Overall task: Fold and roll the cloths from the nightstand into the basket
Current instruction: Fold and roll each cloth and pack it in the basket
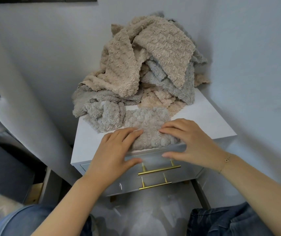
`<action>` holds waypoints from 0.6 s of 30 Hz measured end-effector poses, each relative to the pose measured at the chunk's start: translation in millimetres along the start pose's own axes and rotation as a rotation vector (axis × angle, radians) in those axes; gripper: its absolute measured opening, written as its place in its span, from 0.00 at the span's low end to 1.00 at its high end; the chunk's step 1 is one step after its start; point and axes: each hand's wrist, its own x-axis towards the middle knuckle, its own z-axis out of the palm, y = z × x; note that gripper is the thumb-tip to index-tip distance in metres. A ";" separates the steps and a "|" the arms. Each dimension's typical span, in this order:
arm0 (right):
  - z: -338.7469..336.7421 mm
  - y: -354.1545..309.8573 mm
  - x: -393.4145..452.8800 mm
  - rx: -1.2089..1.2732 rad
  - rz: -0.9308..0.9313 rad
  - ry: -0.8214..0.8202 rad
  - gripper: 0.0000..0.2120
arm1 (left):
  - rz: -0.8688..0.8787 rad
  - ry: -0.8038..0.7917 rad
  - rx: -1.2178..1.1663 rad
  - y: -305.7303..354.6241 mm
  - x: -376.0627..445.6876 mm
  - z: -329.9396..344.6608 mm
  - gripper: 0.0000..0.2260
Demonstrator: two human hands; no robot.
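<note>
A folded grey fluffy cloth (147, 126) lies at the front edge of the white nightstand (209, 121). My left hand (114, 150) rests on its left side with fingers laid flat, thumb hanging over the drawer front. My right hand (185, 138) presses its right side, fingers stretched across the cloth. Behind it a tall heap of beige and grey cloths (146, 70) fills the back of the nightstand top. No basket shows in this view.
The nightstand stands in a wall corner and has two drawers with gold bar handles (159, 170). A dark piece of furniture (5, 169) stands to the left. My knees in blue jeans (221, 220) are below.
</note>
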 end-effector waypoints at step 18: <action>6.0 9.9 21.1 0.365 0.538 0.263 0.18 | -0.545 0.241 -0.651 15.6 29.6 -7.7 0.23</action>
